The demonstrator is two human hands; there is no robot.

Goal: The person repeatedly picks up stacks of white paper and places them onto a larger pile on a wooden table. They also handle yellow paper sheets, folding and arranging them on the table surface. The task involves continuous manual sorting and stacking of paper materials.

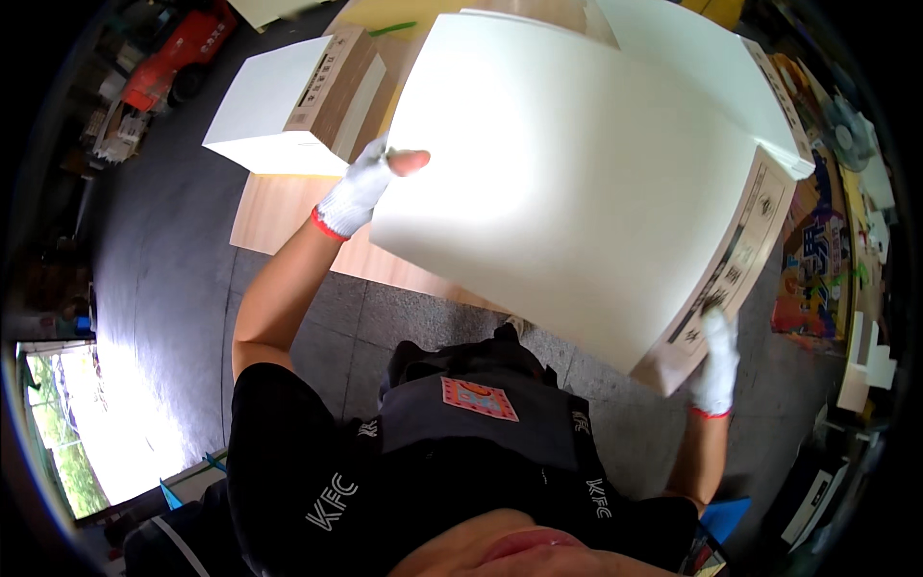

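Note:
A large white cardboard sheet [548,183] with a brown printed flap [726,264] along its right side lies tilted in front of me. My left hand [370,183], in a white knit glove with a red cuff, grips the sheet's left edge; its bare thumb lies on top and the other fingers are hidden beneath. At the lower right, my right hand [714,365], gloved the same way and slightly blurred, is closed at the outer edge of the printed flap. Its fingertips are partly hidden.
Left of the sheet, a folded white and brown carton [274,101] rests on a light wooden board [279,207]. Another white cardboard piece [683,67] lies behind at the right. A red vehicle [178,58] stands far left, and a colourful printed box [812,264] stands at right.

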